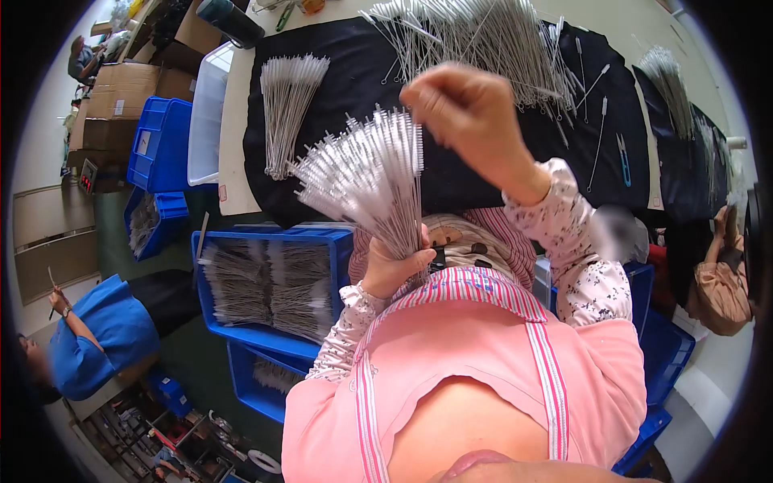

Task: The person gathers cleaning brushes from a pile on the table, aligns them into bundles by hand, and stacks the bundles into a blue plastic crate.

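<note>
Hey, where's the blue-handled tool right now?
The blue-handled tool lies on the black cloth, near its right edge in the head view, just right of a loose brush.

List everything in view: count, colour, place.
table: 1, pale, ahead of person
cloth: 1, black, on table
held brush bundle: 1, white, in left grip
resting brush bundle: 1, white, cloth's left side
brush pile: 1, white, cloth's far side
loose brushes: several, white, right of pile
hand tool: 1, blue-handled, cloth's right side
far-right brushes: uncounted, white, on black cloth
bottle: 1, dark, table's far left corner
bin: 1, translucent, table's left edge
blue bins: several, blue, both sides
cardboard boxes: several, brown, upper left
co-workers: 2+, blue/tan clothing, left and right
pink top: 1, pink, torso
left grip: 1, bare, around stems
right grip: 1, bare, above table
</note>
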Demonstrator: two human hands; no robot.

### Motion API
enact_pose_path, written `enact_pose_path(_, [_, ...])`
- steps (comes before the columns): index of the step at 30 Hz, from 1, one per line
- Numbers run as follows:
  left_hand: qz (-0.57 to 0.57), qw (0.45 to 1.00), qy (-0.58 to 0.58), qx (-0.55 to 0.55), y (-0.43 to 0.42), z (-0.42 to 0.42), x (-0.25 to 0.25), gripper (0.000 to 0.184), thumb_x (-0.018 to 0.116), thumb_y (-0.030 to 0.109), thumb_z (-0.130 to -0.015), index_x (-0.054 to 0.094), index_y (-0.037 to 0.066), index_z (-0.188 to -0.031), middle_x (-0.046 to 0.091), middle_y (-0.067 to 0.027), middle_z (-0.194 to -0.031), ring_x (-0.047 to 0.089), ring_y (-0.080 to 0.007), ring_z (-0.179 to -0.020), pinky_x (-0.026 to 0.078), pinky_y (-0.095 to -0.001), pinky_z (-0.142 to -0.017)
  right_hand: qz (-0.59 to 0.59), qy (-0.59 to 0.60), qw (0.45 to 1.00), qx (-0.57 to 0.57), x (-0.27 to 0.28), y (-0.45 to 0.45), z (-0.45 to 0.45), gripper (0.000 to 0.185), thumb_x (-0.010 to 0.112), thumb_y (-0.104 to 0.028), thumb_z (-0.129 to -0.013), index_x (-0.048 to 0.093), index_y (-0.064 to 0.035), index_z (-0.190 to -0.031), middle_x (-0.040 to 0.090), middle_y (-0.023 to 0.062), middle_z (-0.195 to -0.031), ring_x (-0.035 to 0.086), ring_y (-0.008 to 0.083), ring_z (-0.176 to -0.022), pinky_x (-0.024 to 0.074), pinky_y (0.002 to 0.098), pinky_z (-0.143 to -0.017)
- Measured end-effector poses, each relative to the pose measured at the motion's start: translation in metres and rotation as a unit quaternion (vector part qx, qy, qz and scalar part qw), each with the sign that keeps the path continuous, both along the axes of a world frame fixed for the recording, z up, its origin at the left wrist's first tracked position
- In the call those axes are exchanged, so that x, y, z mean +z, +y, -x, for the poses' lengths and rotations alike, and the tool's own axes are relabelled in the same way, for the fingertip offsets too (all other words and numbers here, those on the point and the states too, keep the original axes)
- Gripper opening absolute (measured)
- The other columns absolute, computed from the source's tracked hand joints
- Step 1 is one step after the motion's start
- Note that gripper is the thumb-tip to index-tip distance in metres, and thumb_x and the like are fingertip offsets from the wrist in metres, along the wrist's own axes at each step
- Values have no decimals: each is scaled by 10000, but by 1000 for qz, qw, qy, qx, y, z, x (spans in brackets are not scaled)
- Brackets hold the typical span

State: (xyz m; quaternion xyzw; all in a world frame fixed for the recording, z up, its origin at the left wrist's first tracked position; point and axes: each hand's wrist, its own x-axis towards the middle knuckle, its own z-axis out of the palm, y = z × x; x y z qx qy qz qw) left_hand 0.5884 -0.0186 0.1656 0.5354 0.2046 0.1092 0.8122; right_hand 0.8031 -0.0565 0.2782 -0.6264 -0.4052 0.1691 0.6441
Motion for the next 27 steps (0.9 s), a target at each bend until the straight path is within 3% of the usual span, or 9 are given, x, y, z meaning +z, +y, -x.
enact_pose_path(6, [34,999,-20,5,1,-1,-5,219,721,-24,-743,616,47,-922,598,10,-858,553,-68,-757,458,-227,-657,-209,68,959,-180,51,-4,-122,190,608,-233,-919,602,-45,-888,590,33,-724,571,112,-582,489,262,-525])
enact_pose_path(10, [71,997,-15,36,4,-1,-7,340,727,-35,-726,605,40,-1034,608,0,-868,565,-77,-766,463,-224,-656,-401,-72,882,-235,67,-7,-117,128,624,-146,-879,606,-77,-773,575,18,-678,549,132,-520,461,279,-466])
enact_pose_path(11, [88,995,-12,49,5,-3,-6,383,726,-41,-719,594,38,-1070,610,-4,-873,568,-81,-766,465,-225,-657,-378,-203,890,-156,53,-23,-139,182,475,-83,-969,606,33,-1022,654,100,-818,659,180,-657,570,298,-631])
enact_pose_path(13, [124,990,-10,58,9,-6,-9,462,723,-52,-707,568,37,-1133,613,-10,-881,573,-89,-765,471,-229,-658,-330,-249,898,-150,16,-32,-154,167,507,-84,-958,590,50,-1014,659,143,-884,684,255,-741,581,355,-754])
enact_pose_path(17, [187,981,-34,41,22,-8,-21,554,709,-62,-698,522,41,-1209,612,-22,-899,583,-108,-761,487,-254,-663,-10,-634,768,-92,-22,-34,-112,249,737,-167,-774,649,-55,-977,656,65,-887,634,227,-808,528,299,-727])
enact_pose_path(19, [196,979,-45,39,24,-10,-20,560,712,-58,-700,520,41,-1216,610,-22,-901,588,-112,-765,491,-260,-666,32,-563,825,-40,-54,-43,-76,334,771,-221,-724,646,-34,-970,652,96,-957,627,269,-902,518,352,-797])
enact_pose_path(22, [190,980,-51,36,24,-14,-24,549,724,-44,-707,529,45,-1212,618,-26,-938,603,-124,-783,503,-269,-681,96,-169,974,113,-104,-53,6,370,744,-216,-767,624,-3,-1045,651,116,-1025,629,235,-925,502,328,-819])
enact_pose_path(25, [161,986,-2,49,19,-13,-32,518,758,33,-717,536,52,-1184,619,-52,-942,608,-146,-750,498,-268,-644,44,317,936,149,-121,-34,67,377,616,-273,-909,584,25,-1137,655,79,-1022,613,152,-931,491,284,-827])
enact_pose_path(27, [182,982,-22,45,17,-9,-34,406,725,118,-798,552,44,-1159,627,-52,-996,622,-156,-824,517,-282,-697,-6,405,909,100,-133,-23,85,352,544,-278,-956,581,20,-1139,648,65,-1030,608,133,-926,492,266,-813])
